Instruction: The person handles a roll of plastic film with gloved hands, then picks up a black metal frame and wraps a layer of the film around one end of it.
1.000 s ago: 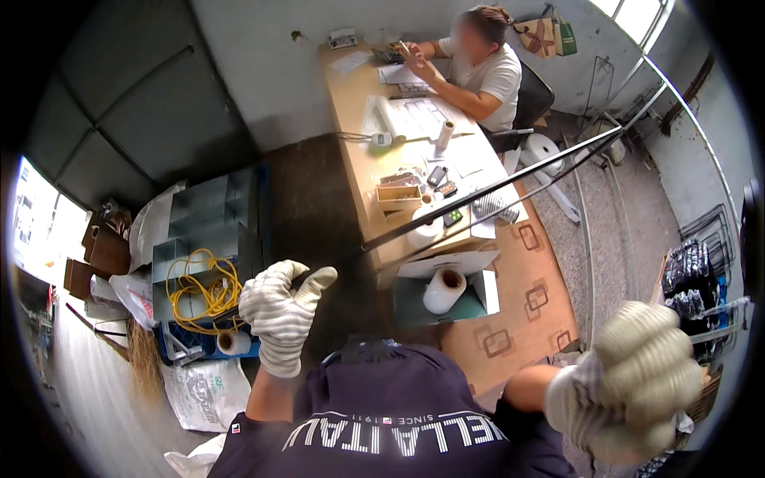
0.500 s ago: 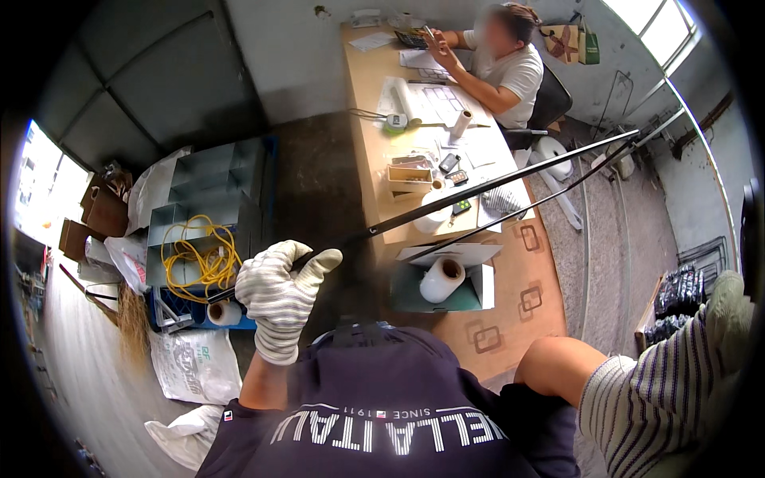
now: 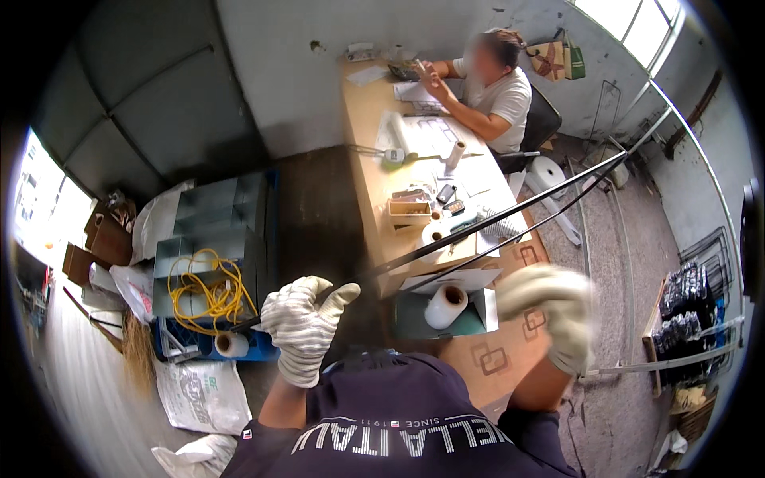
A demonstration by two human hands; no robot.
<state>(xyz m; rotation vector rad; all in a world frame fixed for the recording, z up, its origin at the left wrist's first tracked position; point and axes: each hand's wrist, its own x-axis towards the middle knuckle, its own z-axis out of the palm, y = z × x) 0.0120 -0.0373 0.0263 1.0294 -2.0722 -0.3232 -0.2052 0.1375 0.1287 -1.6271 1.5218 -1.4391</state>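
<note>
My left hand [image 3: 299,331], in a striped knit glove, is closed round a long, thin dark metal frame [image 3: 454,240]. Two long bars of the frame run up to the right, over the desk, and meet at a narrow far end. A short piece of it shows left of my glove, beside a coiled yellow cord. My right hand [image 3: 550,311], gloved too, is smeared by motion to the right of an open box [image 3: 486,309]. Its fingers cannot be made out. A white roll [image 3: 446,307] stands in that box, just below the frame.
Across the desk [image 3: 362,159] sits a person [image 3: 506,103] holding a phone. Papers, a tape measure [image 3: 393,158] and rolls cover the desk. Grey metal trays [image 3: 209,207] with yellow cord [image 3: 209,295] stand at left. Black-wrapped bundles [image 3: 687,299] and a pale metal frame [image 3: 677,362] are at right.
My right hand has come in from the far right edge to beside the open box. My left hand keeps its hold on the metal frame, a little lower and further right in view.
</note>
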